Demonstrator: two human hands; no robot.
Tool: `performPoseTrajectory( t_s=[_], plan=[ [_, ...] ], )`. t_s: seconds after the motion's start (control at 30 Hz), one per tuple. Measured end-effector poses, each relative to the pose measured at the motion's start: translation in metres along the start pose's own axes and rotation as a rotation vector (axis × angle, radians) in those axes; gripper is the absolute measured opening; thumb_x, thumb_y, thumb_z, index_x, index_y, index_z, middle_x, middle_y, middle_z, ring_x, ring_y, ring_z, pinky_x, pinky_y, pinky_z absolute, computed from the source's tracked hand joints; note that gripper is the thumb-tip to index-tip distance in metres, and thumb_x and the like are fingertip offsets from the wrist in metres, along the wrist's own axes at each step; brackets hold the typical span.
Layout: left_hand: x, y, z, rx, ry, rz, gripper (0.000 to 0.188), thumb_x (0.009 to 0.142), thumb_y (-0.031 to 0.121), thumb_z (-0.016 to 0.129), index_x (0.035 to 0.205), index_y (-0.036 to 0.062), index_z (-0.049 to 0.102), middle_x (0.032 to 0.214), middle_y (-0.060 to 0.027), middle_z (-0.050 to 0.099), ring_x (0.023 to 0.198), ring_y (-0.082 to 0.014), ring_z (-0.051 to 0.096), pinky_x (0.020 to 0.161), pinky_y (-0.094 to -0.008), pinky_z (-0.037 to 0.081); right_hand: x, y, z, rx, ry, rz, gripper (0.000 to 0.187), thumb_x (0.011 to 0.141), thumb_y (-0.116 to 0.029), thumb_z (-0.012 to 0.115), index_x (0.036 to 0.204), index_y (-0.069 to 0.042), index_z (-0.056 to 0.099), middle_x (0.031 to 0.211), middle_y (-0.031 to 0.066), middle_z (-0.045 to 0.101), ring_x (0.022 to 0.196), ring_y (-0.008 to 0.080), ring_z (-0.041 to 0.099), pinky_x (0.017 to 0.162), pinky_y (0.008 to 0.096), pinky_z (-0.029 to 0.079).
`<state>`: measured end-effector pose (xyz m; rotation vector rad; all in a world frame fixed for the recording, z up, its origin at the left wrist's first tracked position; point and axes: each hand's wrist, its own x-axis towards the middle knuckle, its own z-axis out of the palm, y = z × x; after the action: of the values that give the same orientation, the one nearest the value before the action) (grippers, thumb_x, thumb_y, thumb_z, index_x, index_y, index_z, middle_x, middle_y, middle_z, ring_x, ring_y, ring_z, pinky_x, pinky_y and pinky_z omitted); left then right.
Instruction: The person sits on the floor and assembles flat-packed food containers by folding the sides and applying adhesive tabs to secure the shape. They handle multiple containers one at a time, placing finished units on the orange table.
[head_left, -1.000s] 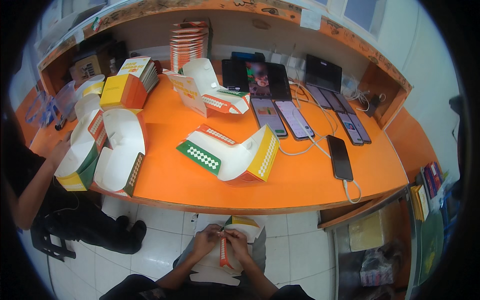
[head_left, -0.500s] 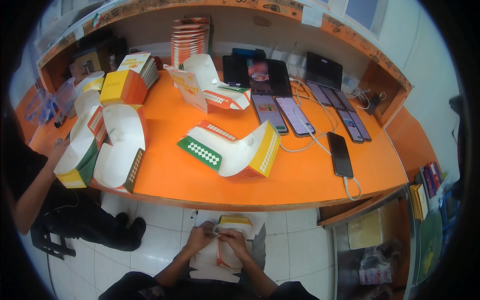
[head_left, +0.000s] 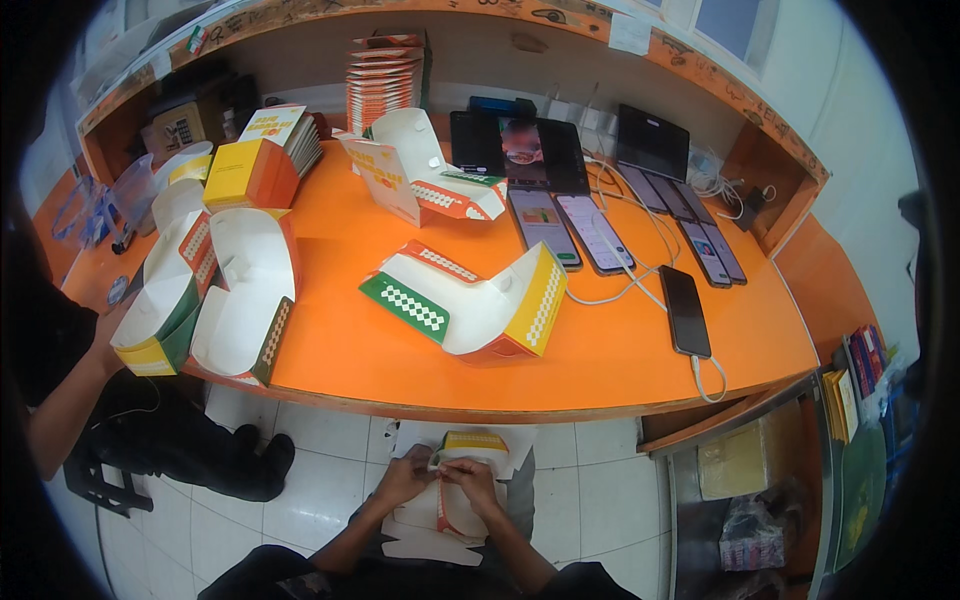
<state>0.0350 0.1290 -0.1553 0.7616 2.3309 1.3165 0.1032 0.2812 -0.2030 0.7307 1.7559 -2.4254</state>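
Note:
Low over my lap, my left hand (head_left: 405,478) and my right hand (head_left: 470,482) meet at the edge of a paper food carton (head_left: 475,441). The carton is white inside, with yellow, green and red-orange on its outer panels. Both hands are closed, fingertips pinched together around a small pale piece (head_left: 434,461); whether it belongs to the carton I cannot tell. My right hand covers part of the carton's middle. On the orange table ahead lies an opened carton (head_left: 470,305) of the same kind, its flaps spread.
More opened cartons (head_left: 238,315) stand at the left, beside a co-worker's arm (head_left: 75,400). Behind are a yellow-orange box (head_left: 245,172) and a stack of folded cartons (head_left: 385,80). Several phones (head_left: 685,310) and white cables cover the right side. A metal shelf (head_left: 740,470) stands right of my lap.
My hands stay pinched at the same carton edge, with only slight finger movement. The whole view has shifted slightly; the co-worker's hand at the left has moved a little.

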Motion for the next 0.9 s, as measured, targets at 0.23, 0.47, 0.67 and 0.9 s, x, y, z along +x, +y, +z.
performPoseTrajectory(
  t_s=[0.23,0.47,0.67,0.9],
  plan=[
    [-0.002,-0.007,0.009,-0.042,0.122,0.042,0.017,0.077,0.014,0.070,0.090,0.0022,0.069,0.102,-0.0097,0.062,0.076,-0.0234,0.066,0.071,-0.0305,0.052,-0.002,-0.008,-0.002,-0.047,-0.047,-0.001,0.012,0.084,-0.003,0.062,0.093,0.004,0.066,0.084,0.0100,0.067,0.077,0.0161,0.065,0.072,0.0261,0.053],
    [-0.004,-0.015,0.012,-0.098,0.167,0.041,0.014,0.078,0.013,0.070,0.081,-0.0003,0.067,0.085,-0.0094,0.064,0.075,-0.0188,0.065,0.068,-0.0276,0.050,-0.003,0.001,0.002,-0.205,0.004,-0.119,0.013,0.084,-0.007,0.064,0.093,0.002,0.065,0.078,0.0075,0.067,0.068,0.0129,0.063,0.062,0.0242,0.052],
    [-0.003,-0.007,0.010,-0.010,0.129,0.053,0.017,0.077,0.017,0.070,0.083,0.0013,0.067,0.101,-0.0126,0.063,0.078,-0.0271,0.065,0.069,-0.0320,0.051,-0.001,0.012,0.000,-0.246,0.020,-0.205,0.013,0.085,-0.009,0.063,0.093,0.002,0.064,0.078,0.0069,0.067,0.068,0.0112,0.063,0.060,0.0228,0.050],
    [-0.007,-0.011,0.021,-0.256,0.208,-0.133,0.027,0.074,0.021,0.073,0.090,0.0017,0.065,0.088,-0.0123,0.066,0.072,-0.0234,0.067,0.066,-0.0301,0.051,-0.001,0.010,0.002,-0.270,0.023,-0.264,0.007,0.087,-0.007,0.060,0.091,-0.001,0.060,0.075,0.0053,0.066,0.066,0.0105,0.062,0.060,0.0237,0.049]
  ],
)
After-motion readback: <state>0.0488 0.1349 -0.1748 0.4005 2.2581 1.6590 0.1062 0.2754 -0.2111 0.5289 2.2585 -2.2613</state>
